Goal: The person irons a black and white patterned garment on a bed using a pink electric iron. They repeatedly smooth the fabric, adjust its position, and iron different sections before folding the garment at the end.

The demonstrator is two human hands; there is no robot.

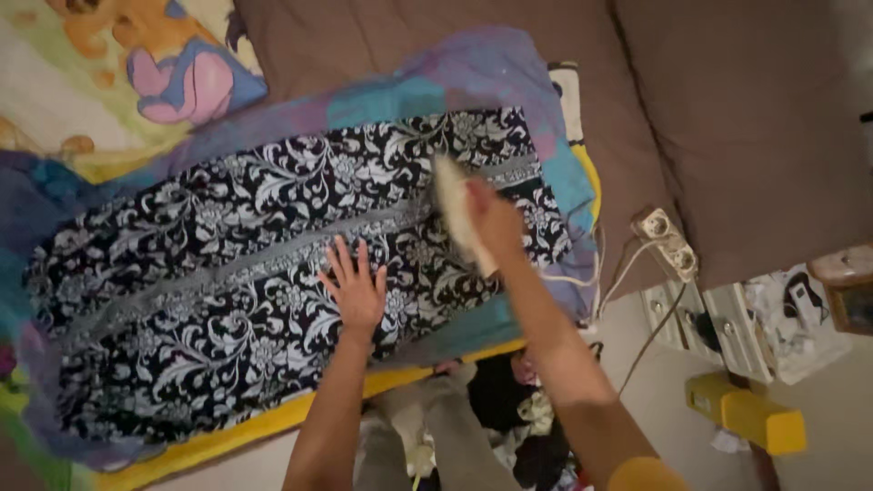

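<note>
The person is ironing a black-and-white floral garment that is lying spread flat across a multicoloured blanket on a brown bed. All positions below are given relative to the garment.

The right hand is wrapped around the handle of a pale electric iron, which is resting on the garment's far right portion, beside the grey band that runs along its length. The left hand is lying open, fingers spread, palm down on the garment's middle, on the person's side of that band. The two hands are apart, with a stretch of cloth between them.

For a clean pass, the flat hand should be holding the cloth taut and drawing gently away from the iron, so that no fold is forming ahead of the soleplate. The spread fingers appear well placed for this, but they should be staying clear of the iron's path. The iron is blurred, so its exact tilt cannot be told; a flat soleplate is judged best over the seam band.

The iron's white cord is trailing off the garment's right edge toward a white power strip at the bed's side. Slack there should be kept off the cloth. A heap of other clothes is lying below the garment's near edge, beside a yellow blanket border.
</note>
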